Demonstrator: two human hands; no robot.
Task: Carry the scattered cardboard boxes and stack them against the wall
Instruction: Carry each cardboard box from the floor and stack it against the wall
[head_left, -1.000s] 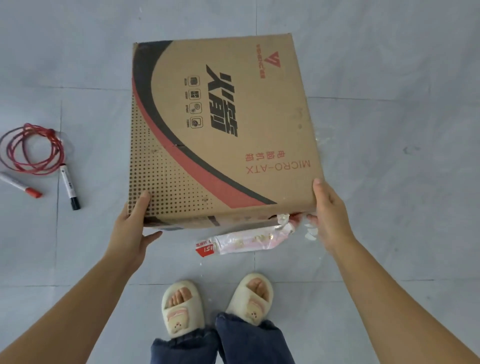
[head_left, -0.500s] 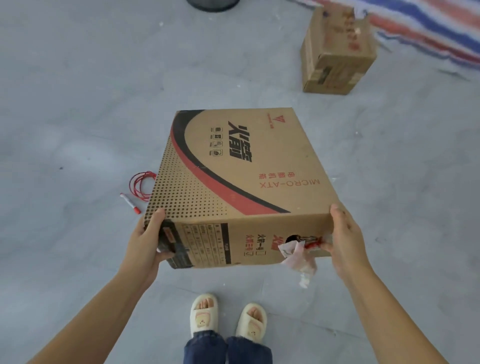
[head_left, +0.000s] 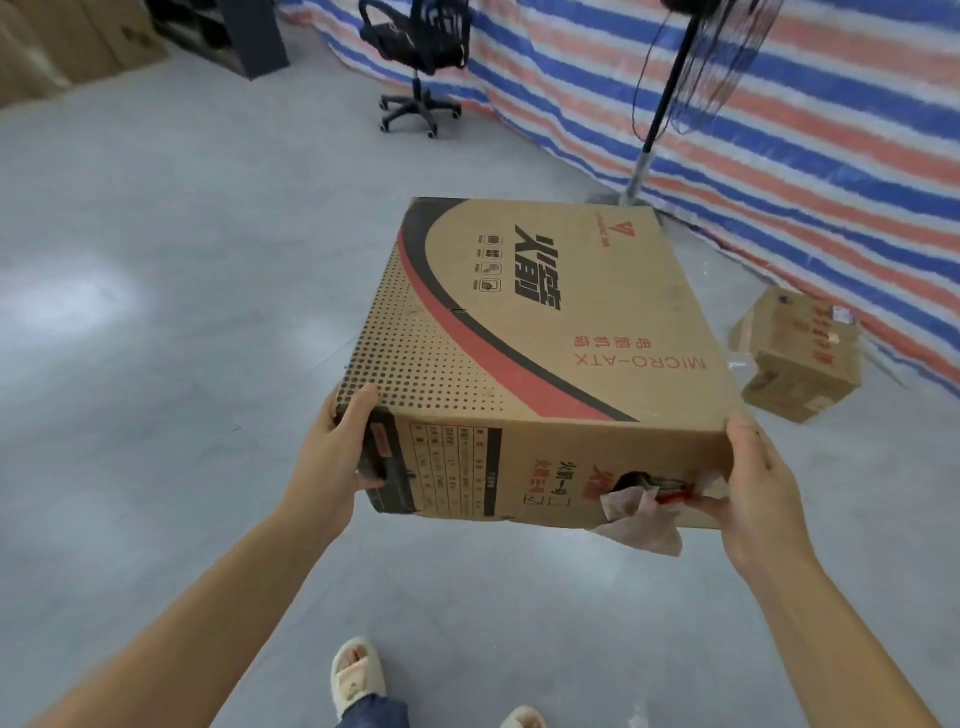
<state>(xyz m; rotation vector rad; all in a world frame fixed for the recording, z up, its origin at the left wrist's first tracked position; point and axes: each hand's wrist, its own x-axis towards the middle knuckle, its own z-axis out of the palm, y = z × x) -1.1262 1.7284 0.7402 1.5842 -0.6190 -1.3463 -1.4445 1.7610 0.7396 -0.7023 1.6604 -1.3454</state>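
Box (head_left: 540, 332) — off the floor | left hand (head_left: 332, 447) clamped on near-left corner | right hand (head_left: 753, 488) clamped on near-right corner

Fan (head_left: 711, 57) head cut off at top edge; box (head_left: 530, 332) underside hidden.

Matt printed cardboard box (head_left: 524, 332), glossy grey floor (head_left: 156, 312)

head cam, looks fwd-down, close
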